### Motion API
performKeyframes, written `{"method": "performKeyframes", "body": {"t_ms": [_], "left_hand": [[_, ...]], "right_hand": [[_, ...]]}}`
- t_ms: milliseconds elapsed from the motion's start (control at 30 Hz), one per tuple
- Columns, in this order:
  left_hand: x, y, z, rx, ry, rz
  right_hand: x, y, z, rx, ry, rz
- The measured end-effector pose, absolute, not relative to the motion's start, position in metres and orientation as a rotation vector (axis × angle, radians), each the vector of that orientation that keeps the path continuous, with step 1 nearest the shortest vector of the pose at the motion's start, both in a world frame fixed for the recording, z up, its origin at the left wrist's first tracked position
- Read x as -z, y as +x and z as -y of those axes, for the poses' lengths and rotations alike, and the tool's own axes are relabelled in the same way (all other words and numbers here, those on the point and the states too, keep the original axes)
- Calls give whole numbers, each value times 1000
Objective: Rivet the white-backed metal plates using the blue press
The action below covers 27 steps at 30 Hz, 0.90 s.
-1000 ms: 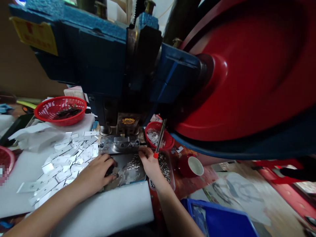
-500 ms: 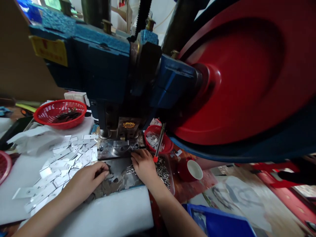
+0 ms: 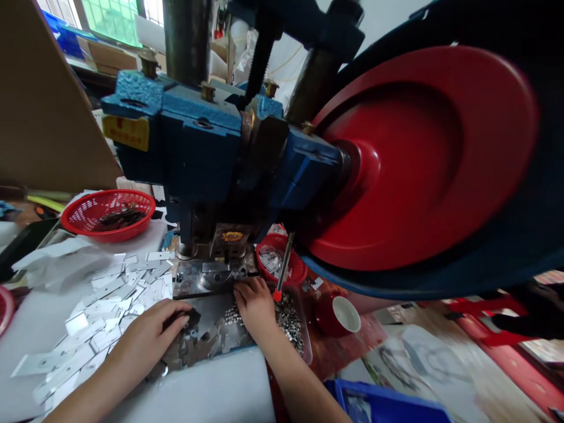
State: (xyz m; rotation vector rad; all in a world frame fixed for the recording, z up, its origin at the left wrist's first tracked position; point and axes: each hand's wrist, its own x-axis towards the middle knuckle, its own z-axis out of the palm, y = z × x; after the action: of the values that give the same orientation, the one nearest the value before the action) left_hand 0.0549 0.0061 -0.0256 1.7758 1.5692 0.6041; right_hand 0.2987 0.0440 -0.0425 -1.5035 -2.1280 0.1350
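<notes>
Blue-painted metal formed the press (image 3: pixel 198 158), largest of the items shown, with a red wheel (image 3: pixel 423 170) at its right. At its foot lay a steel plate (image 3: pixel 214 308); left of this, a heap of flat strips (image 3: pixel 103 308), probably light, stiff, slippery and best taken by the long edges. A blue bin (image 3: pixel 396 406), lower right, held something pale and unclear. The left basket (image 3: pixel 108 235) contained dark flat pieces; the rear basket (image 3: pixel 299 267), pale ones. A clear tub (image 3: pixel 307 346) held small metal parts. The left hand (image 3: pixel 152 326) kept thumb and forefinger narrowly apart; any grip could not be told. The right hand (image 3: pixel 255 305) had bent fingers near the plate's far edge, their hold hidden. A red cup (image 3: pixel 325 320) had a white inside. Smallest, shiny bits (image 3: pixel 232 316) lay on the plate beside the right hand, seemingly hard, light, best pinched singly.
</notes>
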Motion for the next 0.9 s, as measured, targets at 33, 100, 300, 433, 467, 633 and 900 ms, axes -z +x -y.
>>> {"method": "performKeyframes", "body": {"t_ms": [33,100,300,433,467,633,900], "left_hand": [[25,54,-6,-610,1775,-1574],[23,53,-7,-613,1760,-1592],[15,51,-7,-583,1698,-1618],[14,49,-8,-607,1682,-1590],[14,49,-8,-608,1679,-1588],[17,50,-7,-578,1695,-1604],[22,53,-5,-611,1708,-1609]], "right_hand": [[43,298,-44,-123,-1499,2126],[43,297,-45,-105,-1493,2130],[44,297,-46,-116,-1488,2130],[45,303,-47,-182,-1461,2035],[45,305,-47,-198,-1461,2017],[44,308,-45,-211,-1433,2086],[41,301,-44,-69,-1497,2197]]}}
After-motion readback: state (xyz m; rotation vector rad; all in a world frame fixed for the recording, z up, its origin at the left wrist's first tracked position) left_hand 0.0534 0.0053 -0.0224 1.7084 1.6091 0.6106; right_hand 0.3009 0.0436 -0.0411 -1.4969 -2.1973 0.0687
